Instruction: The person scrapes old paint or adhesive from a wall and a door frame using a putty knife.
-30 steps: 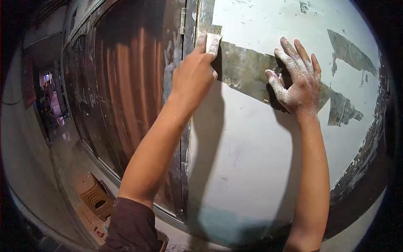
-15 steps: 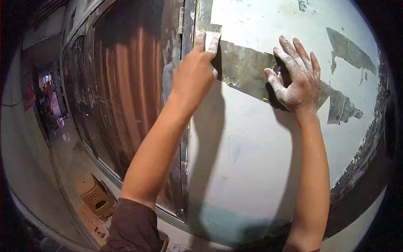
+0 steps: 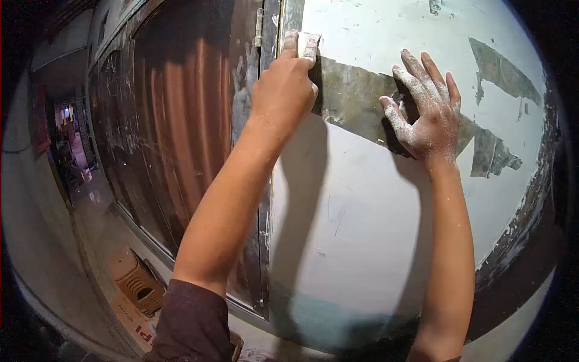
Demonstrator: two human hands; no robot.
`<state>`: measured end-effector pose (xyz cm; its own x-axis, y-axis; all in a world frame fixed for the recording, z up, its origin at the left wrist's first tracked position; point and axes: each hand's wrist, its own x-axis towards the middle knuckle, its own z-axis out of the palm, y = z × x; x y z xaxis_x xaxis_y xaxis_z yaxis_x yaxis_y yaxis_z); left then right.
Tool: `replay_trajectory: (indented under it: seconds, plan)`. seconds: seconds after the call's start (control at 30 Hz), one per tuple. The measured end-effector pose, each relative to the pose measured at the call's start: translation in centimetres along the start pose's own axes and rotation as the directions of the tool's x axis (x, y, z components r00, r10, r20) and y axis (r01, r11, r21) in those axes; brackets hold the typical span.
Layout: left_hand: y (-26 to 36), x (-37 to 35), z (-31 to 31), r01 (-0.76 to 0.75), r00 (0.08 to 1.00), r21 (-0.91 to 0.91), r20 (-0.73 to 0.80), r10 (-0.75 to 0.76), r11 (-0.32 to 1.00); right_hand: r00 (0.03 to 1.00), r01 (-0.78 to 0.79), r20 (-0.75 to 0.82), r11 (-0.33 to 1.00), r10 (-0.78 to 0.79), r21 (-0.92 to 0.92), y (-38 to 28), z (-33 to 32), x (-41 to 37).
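My left hand point(image 3: 283, 90) is up at the left edge of a white panel point(image 3: 356, 187), beside the door frame. Its index and middle fingers press along a small pale scraper point(image 3: 303, 44) lying against the surface. The rest of the tool is hidden in the closed hand. Powdered white on its fingers, my right hand point(image 3: 429, 117) is spread with fingertips against the panel and holds nothing. Between the hands runs a bare grey-brown patch point(image 3: 356, 93) where the white coat is gone. Further bare patches point(image 3: 503, 69) show on the right.
A dark wooden door point(image 3: 151, 120) with a hinge point(image 3: 259, 27) stands left of the panel. Low on the floor are a brown plastic stool point(image 3: 139, 283) and a printed cardboard piece point(image 3: 136, 323). A passage point(image 3: 75, 145) recedes at far left.
My left hand has moved slightly up and to the right with the scraper, along the panel's upper left edge. My right hand has stayed nearly still.
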<state>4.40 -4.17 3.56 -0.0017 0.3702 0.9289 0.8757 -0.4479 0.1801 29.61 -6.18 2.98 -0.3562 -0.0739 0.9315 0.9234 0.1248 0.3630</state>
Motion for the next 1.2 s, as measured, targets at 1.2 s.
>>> replay_trajectory:
  seconds: [1.2]
  plan:
    - [-0.1,-0.9,1.0,-0.052,0.996,-0.053,-0.07,0.049,0.997,1.0,0.005,0.0,1.0,-0.005,0.006,-0.1,-0.3,0.0]
